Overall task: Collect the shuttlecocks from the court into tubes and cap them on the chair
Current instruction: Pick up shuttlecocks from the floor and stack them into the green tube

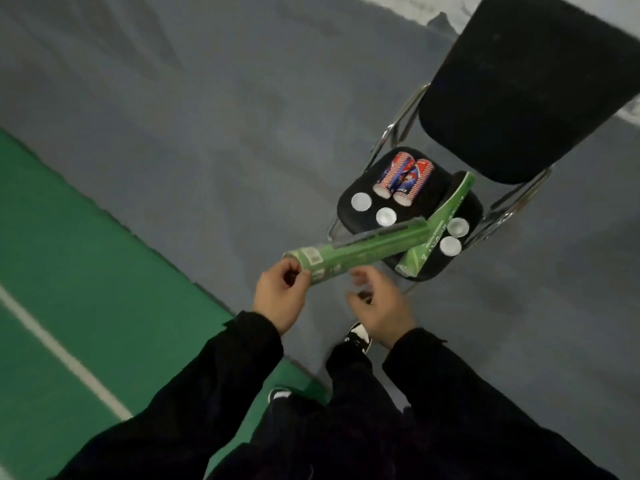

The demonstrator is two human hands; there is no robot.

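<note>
The left hand (282, 292) has its grip curled round the near end of a green tube (360, 249), which points toward 2 o'clock over the chair (356, 202); the tube's contents are hidden. The right hand (381, 304) hangs loosely curled, blurred, holding nothing visible.

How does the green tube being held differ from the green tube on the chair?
The held green tube is gripped at its near end by the left hand and hangs in the air; the second green tube lies on the chair seat. The held one points across the frame, the other runs front to back. Both are long, green and uncapped at the near end.
</note>
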